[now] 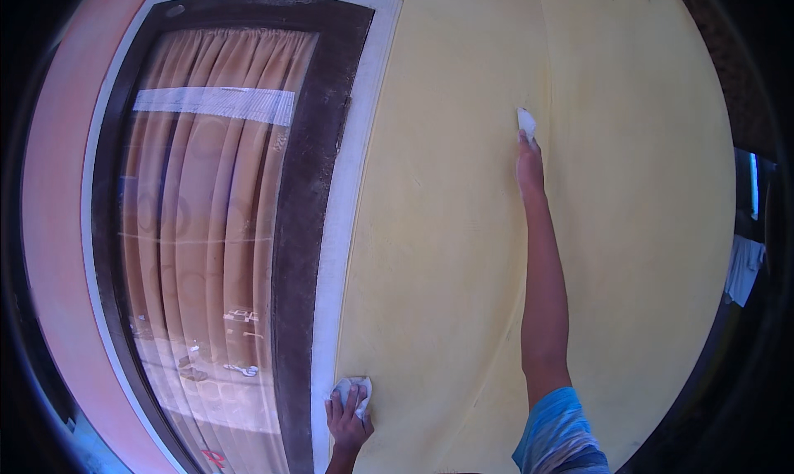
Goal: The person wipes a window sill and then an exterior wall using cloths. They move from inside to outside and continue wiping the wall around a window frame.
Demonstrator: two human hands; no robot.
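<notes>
My right arm reaches high up the yellow wall (447, 226). At its end my right hand (530, 164) is closed on a small white piece (527, 120), a folded cloth or sheet by its look, held against the wall. Low down, beside the white window trim (335, 308), my left hand (351, 424) presses a crumpled white cloth (361, 385) to the wall with its fingers bent over it. Whether this is fabric or paper I cannot tell for sure.
To the left stands a tall glass pane in a dark brown frame (302, 226), with a tan curtain (215, 168) behind it. A pink wall strip (62, 184) borders it. At the far right a pale cloth (745, 267) hangs past the wall's edge.
</notes>
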